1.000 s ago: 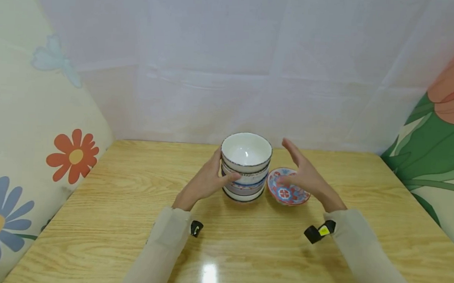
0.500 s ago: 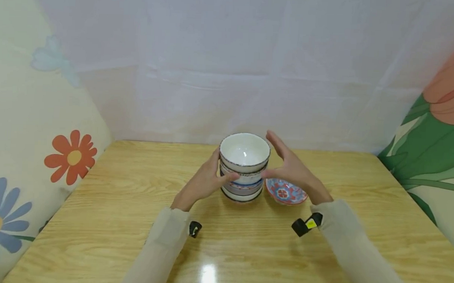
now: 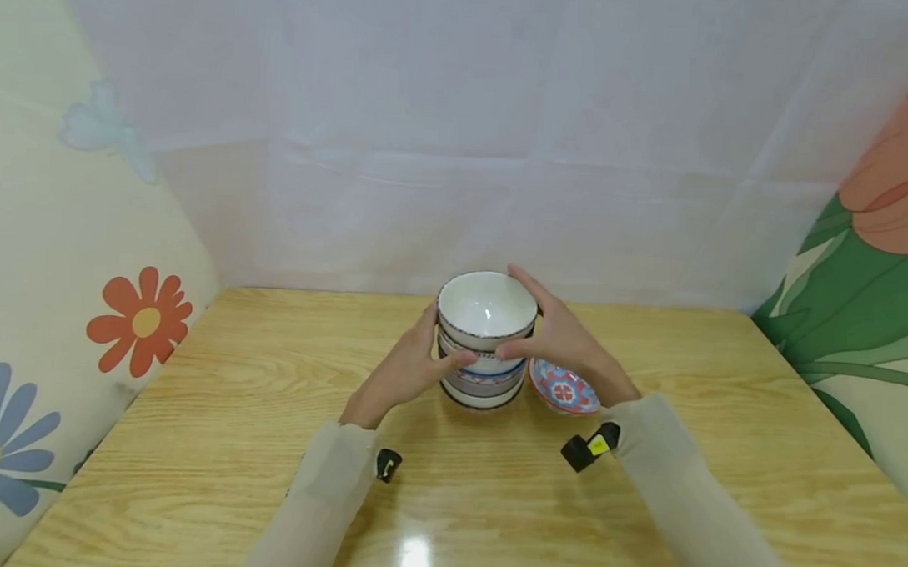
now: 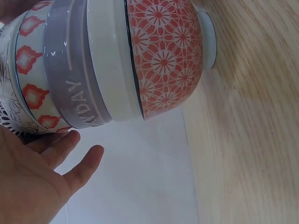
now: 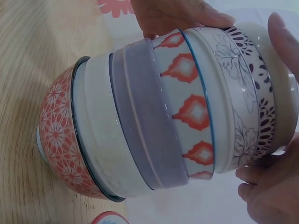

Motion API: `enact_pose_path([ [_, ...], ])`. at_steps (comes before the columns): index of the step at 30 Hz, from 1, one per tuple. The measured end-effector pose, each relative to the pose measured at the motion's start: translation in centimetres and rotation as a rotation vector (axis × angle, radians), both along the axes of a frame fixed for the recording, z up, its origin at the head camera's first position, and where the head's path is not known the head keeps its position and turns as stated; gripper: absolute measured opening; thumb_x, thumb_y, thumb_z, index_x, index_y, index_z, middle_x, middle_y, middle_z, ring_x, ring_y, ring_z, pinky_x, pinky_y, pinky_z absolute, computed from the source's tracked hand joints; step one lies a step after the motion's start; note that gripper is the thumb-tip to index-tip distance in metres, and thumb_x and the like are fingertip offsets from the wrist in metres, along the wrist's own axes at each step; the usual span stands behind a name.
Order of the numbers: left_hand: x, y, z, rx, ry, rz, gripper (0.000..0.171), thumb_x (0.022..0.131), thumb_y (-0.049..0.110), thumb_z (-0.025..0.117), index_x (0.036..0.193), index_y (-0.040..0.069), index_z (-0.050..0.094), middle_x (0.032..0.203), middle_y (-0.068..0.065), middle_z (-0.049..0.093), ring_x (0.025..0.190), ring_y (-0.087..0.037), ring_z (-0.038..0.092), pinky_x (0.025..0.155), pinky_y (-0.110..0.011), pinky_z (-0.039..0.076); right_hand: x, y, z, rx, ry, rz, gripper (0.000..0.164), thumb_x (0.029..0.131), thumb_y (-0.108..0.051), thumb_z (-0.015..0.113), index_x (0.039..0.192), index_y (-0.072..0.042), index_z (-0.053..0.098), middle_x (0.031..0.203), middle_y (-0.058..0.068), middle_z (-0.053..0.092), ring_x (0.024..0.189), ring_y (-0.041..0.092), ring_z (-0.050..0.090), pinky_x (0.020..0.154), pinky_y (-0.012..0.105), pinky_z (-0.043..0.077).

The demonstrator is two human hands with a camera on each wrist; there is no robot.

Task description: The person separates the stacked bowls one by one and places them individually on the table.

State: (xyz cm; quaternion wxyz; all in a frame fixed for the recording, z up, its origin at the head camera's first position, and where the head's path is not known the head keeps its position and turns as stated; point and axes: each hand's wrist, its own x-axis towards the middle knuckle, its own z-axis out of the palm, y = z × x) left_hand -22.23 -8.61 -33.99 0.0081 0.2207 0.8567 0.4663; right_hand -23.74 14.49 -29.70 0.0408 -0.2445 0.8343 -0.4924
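Observation:
A tall stack of several nested bowls stands upright on the table, its top bowl [image 3: 487, 305] white inside with a dark speckled rim. My left hand [image 3: 406, 369] holds the upper bowls from the left, thumb across the front. From the right, my right hand [image 3: 568, 337] curves round the same upper part, fingers behind the rim and thumb in front. Lower down, the left wrist view shows a grey lettered bowl [image 4: 74, 65] and a red flower-patterned bottom bowl [image 4: 163, 56]. The right wrist view shows a bowl with red motifs [image 5: 191, 112]. Some fingertips are hidden behind the stack.
Right of the stack sits a shallow red-and-blue patterned bowl [image 3: 563, 389], partly behind my right wrist. The wooden table [image 3: 270, 377] ends at a pale cloth backdrop [image 3: 399, 148]. Flower-printed panels stand at both sides.
My right hand has moved left from above the patterned bowl to the right side of the stack. My left hand has stayed on the stack, which still stands in place.

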Motion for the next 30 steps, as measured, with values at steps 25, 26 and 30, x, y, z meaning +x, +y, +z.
enact_pose_path([
  [25, 0.11, 0.09, 0.00, 0.002, 0.029, -0.013, 0.111, 0.072, 0.077, 0.054, 0.154, 0.025, 0.001, 0.156, -0.008, 0.026, 0.142, -0.029, 0.029, 0.111, -0.055, 0.029, 0.30, -0.71, -0.93, -0.058, 0.050, -0.095, 0.113, 0.063, -0.026, 0.090, 0.152, -0.010, 0.023, 0.154, 0.011, 0.030, 0.135, 0.033, 0.039, 0.110, 0.050, 0.034],
  [26, 0.11, 0.08, -0.01, 0.003, 0.030, -0.013, 0.110, 0.072, 0.077, 0.054, 0.154, 0.025, 0.001, 0.156, -0.008, 0.026, 0.142, -0.029, 0.029, 0.111, -0.056, 0.029, 0.26, -0.71, -0.96, -0.055, 0.052, -0.099, 0.113, 0.063, -0.027, 0.090, 0.152, -0.010, 0.023, 0.154, 0.012, 0.031, 0.135, 0.033, 0.039, 0.110, 0.049, 0.034],
  [30, 0.09, 0.04, -0.05, 0.003, 0.027, -0.013, 0.109, 0.073, 0.075, 0.055, 0.154, 0.026, 0.001, 0.156, -0.008, 0.026, 0.142, -0.029, 0.029, 0.111, -0.056, 0.029, 0.12, -0.77, -1.02, -0.046, 0.060, -0.114, 0.113, 0.062, -0.026, 0.091, 0.152, -0.010, 0.025, 0.154, 0.012, 0.031, 0.136, 0.032, 0.039, 0.111, 0.048, 0.033],
])
